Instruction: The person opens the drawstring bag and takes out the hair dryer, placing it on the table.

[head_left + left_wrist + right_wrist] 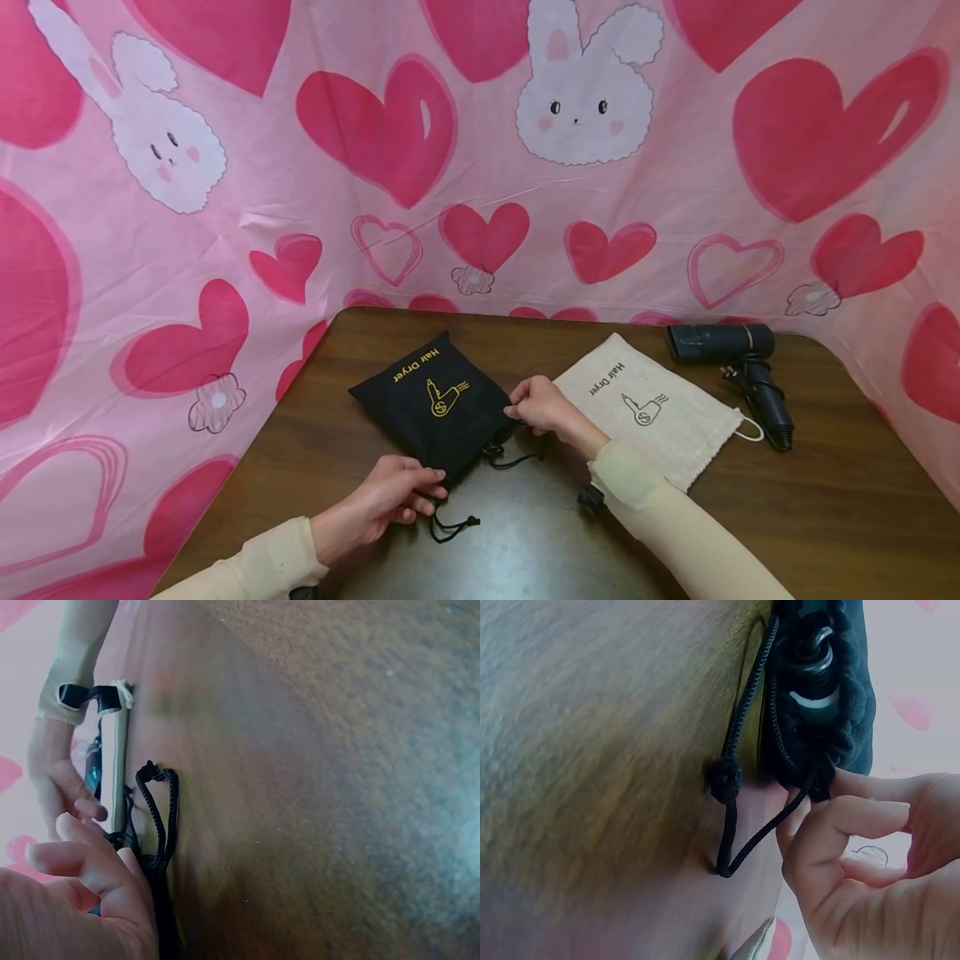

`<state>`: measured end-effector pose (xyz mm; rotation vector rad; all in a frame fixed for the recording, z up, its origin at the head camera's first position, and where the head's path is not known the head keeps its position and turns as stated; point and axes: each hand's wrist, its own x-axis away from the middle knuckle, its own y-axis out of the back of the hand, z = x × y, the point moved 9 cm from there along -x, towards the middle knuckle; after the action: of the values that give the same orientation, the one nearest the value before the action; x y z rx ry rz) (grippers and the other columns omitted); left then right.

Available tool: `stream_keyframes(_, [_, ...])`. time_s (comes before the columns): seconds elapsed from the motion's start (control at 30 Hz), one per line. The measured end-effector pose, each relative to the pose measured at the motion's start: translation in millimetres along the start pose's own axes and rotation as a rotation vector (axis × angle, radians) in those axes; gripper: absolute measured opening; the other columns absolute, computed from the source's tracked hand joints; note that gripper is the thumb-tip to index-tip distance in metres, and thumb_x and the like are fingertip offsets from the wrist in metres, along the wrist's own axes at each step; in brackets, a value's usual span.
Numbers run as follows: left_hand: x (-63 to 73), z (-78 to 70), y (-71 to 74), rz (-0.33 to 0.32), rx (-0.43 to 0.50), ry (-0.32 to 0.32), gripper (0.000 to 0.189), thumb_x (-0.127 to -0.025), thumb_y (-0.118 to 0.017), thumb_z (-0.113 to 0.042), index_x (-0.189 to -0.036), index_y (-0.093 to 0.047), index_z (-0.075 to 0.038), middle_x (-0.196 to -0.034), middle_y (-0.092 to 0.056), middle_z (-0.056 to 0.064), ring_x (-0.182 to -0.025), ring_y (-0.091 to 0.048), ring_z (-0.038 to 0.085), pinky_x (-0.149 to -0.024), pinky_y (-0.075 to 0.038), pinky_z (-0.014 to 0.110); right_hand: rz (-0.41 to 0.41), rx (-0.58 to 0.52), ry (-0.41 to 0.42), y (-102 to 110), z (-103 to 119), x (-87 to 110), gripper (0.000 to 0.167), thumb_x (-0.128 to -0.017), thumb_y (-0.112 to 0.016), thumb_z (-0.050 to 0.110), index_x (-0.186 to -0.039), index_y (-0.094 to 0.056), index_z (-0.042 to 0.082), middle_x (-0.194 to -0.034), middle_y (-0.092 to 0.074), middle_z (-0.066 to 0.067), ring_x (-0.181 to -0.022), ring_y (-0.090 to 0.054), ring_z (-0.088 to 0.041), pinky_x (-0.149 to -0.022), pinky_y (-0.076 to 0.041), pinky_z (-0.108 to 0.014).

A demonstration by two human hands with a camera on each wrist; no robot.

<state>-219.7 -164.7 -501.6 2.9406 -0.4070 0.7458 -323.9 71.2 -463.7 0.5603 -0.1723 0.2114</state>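
Observation:
A black drawstring bag (450, 408), printed in gold with "Hair Dryer" and a dryer picture, lies between the hands, its mouth toward the person. My right hand (543, 406) pinches the right corner of the mouth between thumb and fingers. My left hand (393, 496) is at the other corner, its loosely bent fingers touching the cloth. A loop of black drawstring (453, 527) hangs by each corner. In the right wrist view the mouth is gathered and partly open; a dark coiled cord (814, 664) shows inside. The rest of the contents is hidden.
A cream drawstring bag (648, 412) with the same print lies right of the black one, partly behind the right forearm. Beyond it a black hair dryer (720, 342) rests near the table's (840, 500) far right edge. A pink heart-and-rabbit curtain (480, 167) encloses the table.

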Motion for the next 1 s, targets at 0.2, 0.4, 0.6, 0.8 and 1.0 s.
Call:
stream_keyframes(0.2, [1.3,-4.3,0.4,-0.004,0.019,-0.016,0.011,-0.098,-0.07,-0.009,-0.094,-0.068,0.001,-0.086,-0.076,0.011,-0.056,-0.065,0.008,-0.048,-0.043,0.016,-0.031,-0.046,-0.003,1.8,0.5,-1.9,0.009,-0.095,-0.075,0.005,-0.1,-0.069,0.0,-0.091,-0.063,-0.011,-0.07,-0.055,-0.022,-0.056,-0.05,-0.032])
stream_keyframes(0.4, [2.2,-5.2,1.2,-0.002,0.017,-0.023,0.01,-0.098,-0.069,-0.008,-0.094,-0.067,0.001,-0.084,-0.076,0.01,-0.056,-0.065,0.008,-0.049,-0.043,0.016,-0.053,-0.064,-0.016,3.2,-2.2,-3.3,0.009,-0.096,-0.073,0.005,-0.102,-0.07,-0.001,-0.094,-0.063,-0.012,-0.072,-0.054,-0.023,-0.058,-0.051,-0.033])
stream_keyframes(0.6, [3.7,-6.1,2.3,-0.001,0.015,-0.028,0.01,-0.097,-0.069,-0.008,-0.096,-0.068,0.002,-0.084,-0.075,0.009,-0.056,-0.065,0.008,-0.049,-0.042,0.016,-0.07,-0.079,-0.024,4.8,-2.6,-4.6,0.01,-0.096,-0.073,0.005,-0.102,-0.07,-0.002,-0.094,-0.064,-0.013,-0.071,-0.053,-0.023,-0.06,-0.052,-0.033])
stream_keyframes(0.8, [5.5,-5.8,2.4,-0.004,0.007,-0.033,0.01,-0.096,-0.068,-0.008,-0.095,-0.069,0.003,-0.082,-0.073,0.008,-0.056,-0.065,0.008,-0.048,-0.042,0.016,-0.074,-0.073,-0.03,5.7,-3.3,-5.1,0.01,-0.096,-0.073,0.006,-0.101,-0.07,-0.001,-0.093,-0.063,-0.012,-0.071,-0.053,-0.022,-0.059,-0.051,-0.033])
stream_keyframes(1.0, [5.6,-6.2,1.8,-0.002,0.002,-0.041,0.01,-0.096,-0.068,-0.008,-0.094,-0.069,0.002,-0.08,-0.072,0.007,-0.057,-0.065,0.009,-0.048,-0.042,0.016,-0.083,-0.071,-0.026,6.0,-3.6,-5.7,0.009,-0.096,-0.073,0.005,-0.101,-0.07,-0.001,-0.092,-0.063,-0.012,-0.067,-0.052,-0.021,-0.057,-0.05,-0.031])
